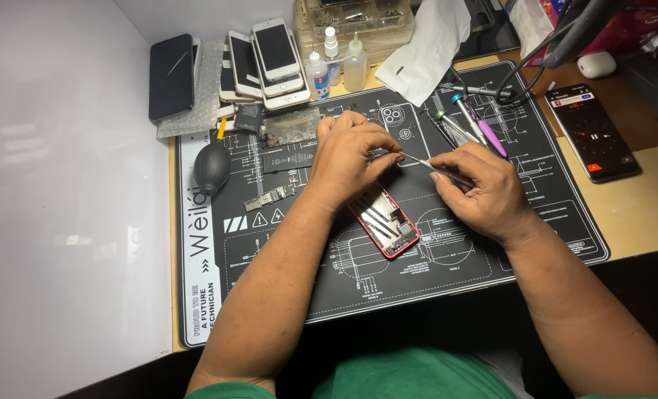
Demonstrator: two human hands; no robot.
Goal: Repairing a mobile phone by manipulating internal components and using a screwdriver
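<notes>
Head: hands (417, 177), thin metal tweezers (436, 168), red phone frame (383, 222).

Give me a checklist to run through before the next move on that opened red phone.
1. Left hand steadies the red phone on the mat: ok.
2. Right hand holds the thin metal tool: ok.
3. Tool tip meets the part under the left fingers: cannot tell, fingers hide it.
4. Spare screwdrivers within reach, beside the right hand: ok.
5. Loose phone parts lie apart from the red phone: ok.
6. Small screws accounted for: cannot tell, too small.
</notes>
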